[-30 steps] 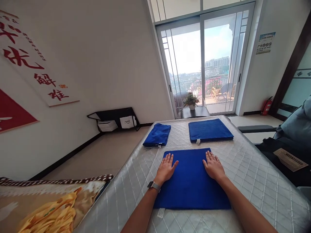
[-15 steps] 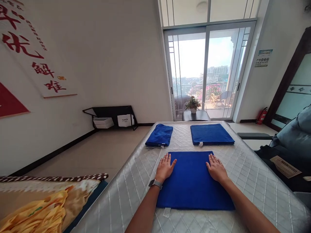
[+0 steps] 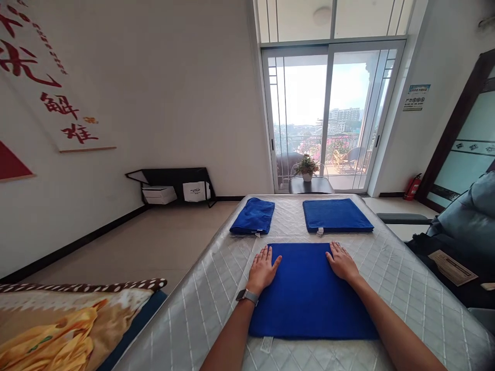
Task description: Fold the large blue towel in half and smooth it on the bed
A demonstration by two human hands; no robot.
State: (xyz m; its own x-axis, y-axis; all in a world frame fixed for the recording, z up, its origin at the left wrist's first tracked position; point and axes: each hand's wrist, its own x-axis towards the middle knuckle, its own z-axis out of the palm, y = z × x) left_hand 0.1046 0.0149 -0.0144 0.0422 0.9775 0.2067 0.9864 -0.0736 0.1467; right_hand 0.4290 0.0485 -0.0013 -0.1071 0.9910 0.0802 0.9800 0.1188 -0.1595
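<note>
Blue towel (image 3: 305, 293) under both flat hands, seemingly.

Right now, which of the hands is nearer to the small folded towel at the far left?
Left. The left hand lies on the near towel just below the small folded towel; the right hand rests further right, below the flat far towel.

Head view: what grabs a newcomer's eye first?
Two bare hands, left hand and right hand, lie flat on a bright blue towel spread on the silver quilted mattress. Beyond it sit a folded towel on the left and a flat towel on the right. A sunlit glass door fills the far wall.
</note>
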